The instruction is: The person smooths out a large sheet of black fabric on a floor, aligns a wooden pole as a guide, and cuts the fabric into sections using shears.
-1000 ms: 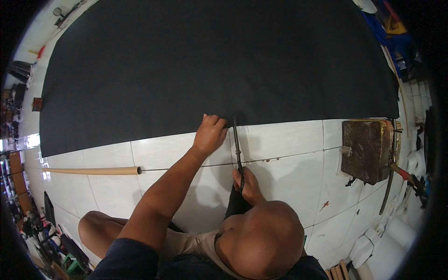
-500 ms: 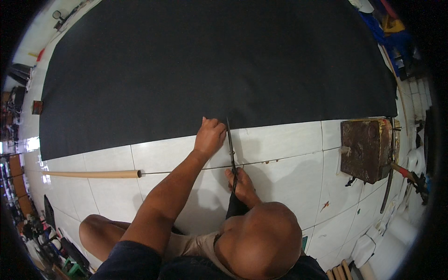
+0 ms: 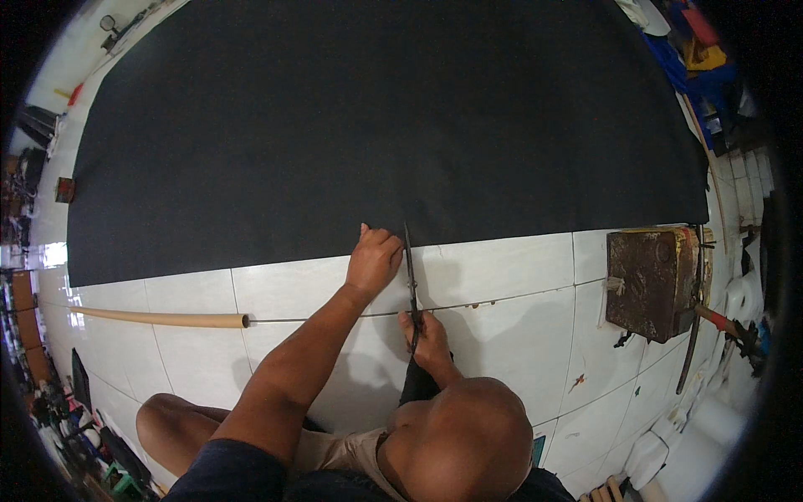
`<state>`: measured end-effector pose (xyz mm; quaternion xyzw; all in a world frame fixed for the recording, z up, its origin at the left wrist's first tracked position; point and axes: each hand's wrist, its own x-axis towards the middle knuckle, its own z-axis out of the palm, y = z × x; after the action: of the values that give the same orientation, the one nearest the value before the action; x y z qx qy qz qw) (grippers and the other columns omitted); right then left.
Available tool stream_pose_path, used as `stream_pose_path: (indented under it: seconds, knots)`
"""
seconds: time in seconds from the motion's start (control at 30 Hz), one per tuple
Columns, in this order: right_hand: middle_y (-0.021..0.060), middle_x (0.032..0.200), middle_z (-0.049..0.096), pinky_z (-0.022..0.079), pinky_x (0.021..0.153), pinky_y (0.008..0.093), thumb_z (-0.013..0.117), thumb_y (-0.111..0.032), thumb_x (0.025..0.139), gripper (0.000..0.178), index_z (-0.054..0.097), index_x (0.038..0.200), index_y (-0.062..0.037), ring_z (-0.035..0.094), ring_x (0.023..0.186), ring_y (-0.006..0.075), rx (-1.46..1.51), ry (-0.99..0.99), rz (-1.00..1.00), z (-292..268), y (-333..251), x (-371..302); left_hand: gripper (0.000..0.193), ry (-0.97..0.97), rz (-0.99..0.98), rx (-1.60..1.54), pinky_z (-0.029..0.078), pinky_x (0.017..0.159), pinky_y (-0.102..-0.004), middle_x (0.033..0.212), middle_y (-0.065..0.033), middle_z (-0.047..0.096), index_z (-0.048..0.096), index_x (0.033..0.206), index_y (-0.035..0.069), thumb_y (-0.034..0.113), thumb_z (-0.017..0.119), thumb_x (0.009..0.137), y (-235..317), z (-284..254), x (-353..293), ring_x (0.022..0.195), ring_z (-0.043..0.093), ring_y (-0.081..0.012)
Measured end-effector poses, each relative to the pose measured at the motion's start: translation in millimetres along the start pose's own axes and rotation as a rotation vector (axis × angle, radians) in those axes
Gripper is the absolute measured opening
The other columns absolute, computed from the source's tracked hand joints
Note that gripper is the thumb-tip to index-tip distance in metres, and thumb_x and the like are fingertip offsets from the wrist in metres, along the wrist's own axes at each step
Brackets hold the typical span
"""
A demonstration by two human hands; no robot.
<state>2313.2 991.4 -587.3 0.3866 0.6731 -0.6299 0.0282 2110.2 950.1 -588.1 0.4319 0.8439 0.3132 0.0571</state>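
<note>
A large sheet of black cloth (image 3: 376, 117) lies spread over the floor ahead of me. At its near edge, my left hand (image 3: 374, 261) is closed on the edge of the cloth, fingers bent and pressed together. Just to the right, my right hand (image 3: 432, 341) grips the handles of long dark scissors (image 3: 411, 272). Their blades point away from me, and the tips overlap the cloth's edge close beside my left fingers. Whether the cloth sits between the blades is too fine to make out.
A tan cardboard tube (image 3: 167, 318) lies left on the white tiled floor (image 3: 510, 351). To the right stands a worn brown box (image 3: 644, 284), with a red-handled tool (image 3: 715, 320) beside it. A small dark block (image 3: 64, 190) rests at the cloth's left edge. My bent knees are close below my hands.
The whole view has shifted slightly, so the cloth's edge and both hands sit a little lower in the picture. Both hands keep about the same place at the cloth's edge.
</note>
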Motion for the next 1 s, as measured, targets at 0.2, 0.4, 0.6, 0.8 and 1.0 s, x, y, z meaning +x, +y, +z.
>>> stream_pose_path:
  seconds: [0.2,0.4,0.6,0.8,1.0]
  knots:
    - [0.0001,0.056,0.050,0.039,0.048,0.0291,0.062,-0.043,0.097,0.043,0.052,0.076,-0.0059,0.048,0.049,0.0121,-0.075,0.062,-0.093,5,6,25,0.005,-0.009,-0.040,-0.083,0.034,0.111,-0.0562,0.083,-0.0119,0.060,0.068,0.088,0.006,0.007,0.067,0.083,1,0,1,0.090,0.061,-0.0334]
    - [0.0016,0.055,0.051,0.040,0.048,0.0307,0.061,-0.044,0.096,0.047,0.053,0.073,-0.0052,0.050,0.049,0.0131,-0.089,0.082,-0.086,4,-18,60,0.006,-0.033,-0.056,-0.113,0.034,0.111,-0.0555,0.083,-0.0121,0.061,0.068,0.089,0.005,0.006,0.066,0.083,-3,-5,1,0.089,0.061,-0.0334]
    - [0.0027,0.058,0.053,0.041,0.048,0.0321,0.061,-0.048,0.095,0.050,0.054,0.073,-0.0046,0.052,0.050,0.0149,-0.208,0.085,-0.083,-1,-8,63,0.015,-0.037,0.069,-0.066,0.035,0.109,-0.0575,0.089,-0.0143,0.059,0.068,0.094,0.002,0.008,0.067,0.080,-6,-6,-6,0.095,0.059,-0.0369]
    - [0.0025,0.058,0.053,0.041,0.048,0.0303,0.062,-0.059,0.091,0.057,0.054,0.072,-0.0054,0.052,0.049,0.0145,-0.120,0.040,0.014,-7,-43,70,0.039,-0.226,0.152,0.332,0.034,0.110,-0.0542,0.114,-0.0144,0.061,0.063,0.118,0.003,0.019,0.063,0.083,4,-22,-12,0.110,0.056,-0.0330]
    - [0.0017,0.055,0.051,0.040,0.046,0.0303,0.061,-0.060,0.091,0.058,0.053,0.069,-0.0066,0.051,0.048,0.0127,-0.037,0.067,-0.070,-8,-40,106,0.047,-0.323,-0.002,0.252,0.037,0.110,-0.0533,0.137,-0.0181,0.051,0.052,0.134,0.002,0.018,0.057,0.090,13,-8,-22,0.126,0.048,-0.0357]
